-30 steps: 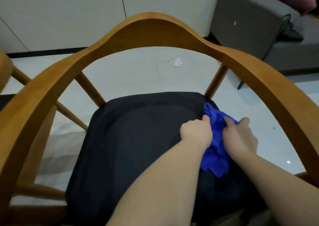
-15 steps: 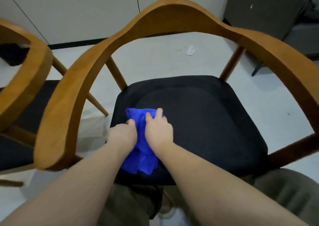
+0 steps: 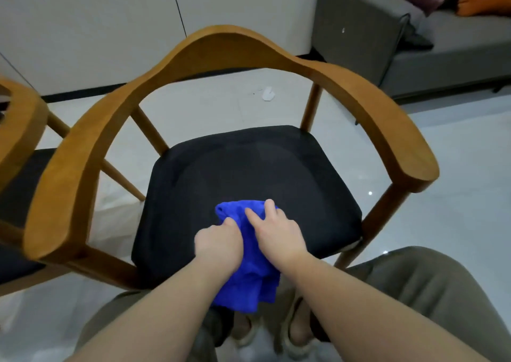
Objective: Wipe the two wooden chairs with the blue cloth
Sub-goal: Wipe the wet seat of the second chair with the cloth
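Two chairs in my view: near chair fills frame, second chair at left edge. Black seat of near chair carries cloth, bunched at front edge, tail hanging over. Left hand clenched on cloth; right hand pressing flat on top, fingers spread. I judge cloth light, soft, limp; best held by bunched middle. No containers visible.
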